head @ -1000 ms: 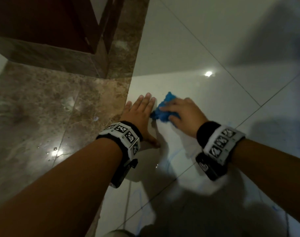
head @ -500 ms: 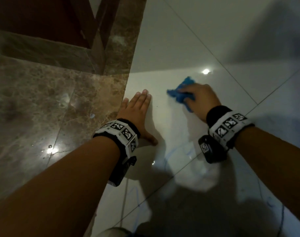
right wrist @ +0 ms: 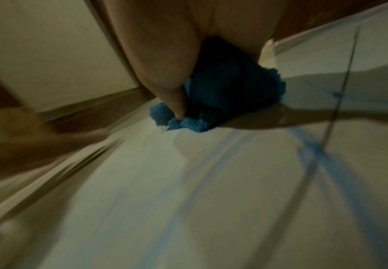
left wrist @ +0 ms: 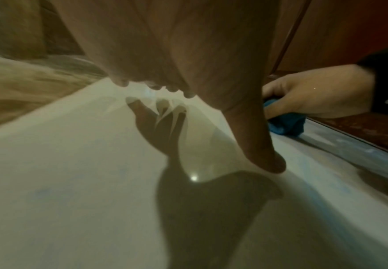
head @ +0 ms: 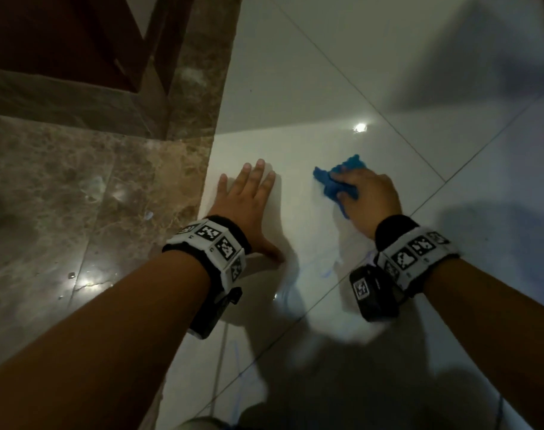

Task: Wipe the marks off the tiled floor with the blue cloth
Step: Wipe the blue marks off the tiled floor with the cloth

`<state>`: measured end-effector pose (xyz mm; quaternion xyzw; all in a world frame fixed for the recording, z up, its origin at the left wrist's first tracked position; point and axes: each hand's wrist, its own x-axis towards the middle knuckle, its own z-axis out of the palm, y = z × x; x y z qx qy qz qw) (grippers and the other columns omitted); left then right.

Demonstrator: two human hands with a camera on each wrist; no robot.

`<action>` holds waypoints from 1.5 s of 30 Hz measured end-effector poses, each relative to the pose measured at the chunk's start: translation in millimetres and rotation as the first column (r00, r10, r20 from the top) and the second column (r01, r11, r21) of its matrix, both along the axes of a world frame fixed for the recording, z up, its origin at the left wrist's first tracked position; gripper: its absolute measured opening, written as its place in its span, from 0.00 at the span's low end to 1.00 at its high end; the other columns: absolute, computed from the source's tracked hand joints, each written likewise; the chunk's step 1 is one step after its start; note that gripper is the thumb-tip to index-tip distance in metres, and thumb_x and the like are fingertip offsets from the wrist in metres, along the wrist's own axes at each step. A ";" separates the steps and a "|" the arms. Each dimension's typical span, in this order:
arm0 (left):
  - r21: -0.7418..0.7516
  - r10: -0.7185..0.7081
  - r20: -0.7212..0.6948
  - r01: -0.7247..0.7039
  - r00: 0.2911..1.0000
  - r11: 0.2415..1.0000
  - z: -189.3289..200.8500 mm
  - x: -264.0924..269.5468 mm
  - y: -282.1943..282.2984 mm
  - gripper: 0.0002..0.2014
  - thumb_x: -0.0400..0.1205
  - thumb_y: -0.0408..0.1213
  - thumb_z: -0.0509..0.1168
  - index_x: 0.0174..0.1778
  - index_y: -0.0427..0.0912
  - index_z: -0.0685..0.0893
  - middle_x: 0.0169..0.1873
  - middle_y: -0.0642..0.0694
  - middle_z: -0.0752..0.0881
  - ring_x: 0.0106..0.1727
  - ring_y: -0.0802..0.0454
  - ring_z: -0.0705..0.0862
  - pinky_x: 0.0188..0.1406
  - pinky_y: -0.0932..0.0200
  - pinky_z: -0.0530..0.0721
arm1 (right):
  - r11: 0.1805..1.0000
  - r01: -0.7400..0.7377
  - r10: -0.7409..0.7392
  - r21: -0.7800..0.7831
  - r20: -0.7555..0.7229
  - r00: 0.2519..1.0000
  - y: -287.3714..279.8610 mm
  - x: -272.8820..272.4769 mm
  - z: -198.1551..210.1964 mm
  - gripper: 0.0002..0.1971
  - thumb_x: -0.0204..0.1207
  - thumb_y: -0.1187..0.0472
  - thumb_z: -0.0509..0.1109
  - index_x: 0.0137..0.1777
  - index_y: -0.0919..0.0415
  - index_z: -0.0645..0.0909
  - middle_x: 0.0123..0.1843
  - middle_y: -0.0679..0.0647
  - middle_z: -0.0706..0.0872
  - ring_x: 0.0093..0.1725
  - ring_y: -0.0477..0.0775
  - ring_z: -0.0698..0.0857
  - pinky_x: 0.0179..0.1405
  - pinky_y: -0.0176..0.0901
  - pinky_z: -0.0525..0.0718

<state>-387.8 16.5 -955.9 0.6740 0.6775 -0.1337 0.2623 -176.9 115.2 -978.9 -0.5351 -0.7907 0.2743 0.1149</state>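
My right hand (head: 366, 193) grips a bunched blue cloth (head: 335, 181) and presses it onto the glossy white tiled floor (head: 295, 88). The cloth (right wrist: 223, 94) bulges under the palm in the right wrist view, and it also shows as blue cloth (left wrist: 285, 123) in the left wrist view. My left hand (head: 249, 200) lies flat on the tile with fingers straight, a hand's width left of the cloth. Faint blue marks (head: 323, 268) run on the tile between my wrists; smeared blue marks (right wrist: 315, 149) streak the floor behind the cloth.
A brown marble strip (head: 78, 197) borders the white tiles on the left. Dark wooden furniture legs (head: 159, 66) stand at the upper left. Grout lines (head: 419, 206) cross the tiles diagonally. More faint blue lines (head: 236, 367) lie close to my body.
My right hand slid the cloth away from the left hand to the right, then back a little toward me. The left hand stayed flat in place.
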 end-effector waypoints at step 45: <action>-0.036 -0.083 0.004 0.083 0.997 0.996 -6.5 13.2 4.3 0.69 0.62 0.71 0.72 0.83 0.46 0.31 0.83 0.47 0.31 0.84 0.46 0.35 0.81 0.43 0.40 | 0.985 0.172 -0.172 -0.035 -0.020 0.985 2.4 42.2 8.6 0.18 0.77 0.67 0.68 0.66 0.55 0.81 0.69 0.56 0.81 0.66 0.58 0.80 0.69 0.32 0.68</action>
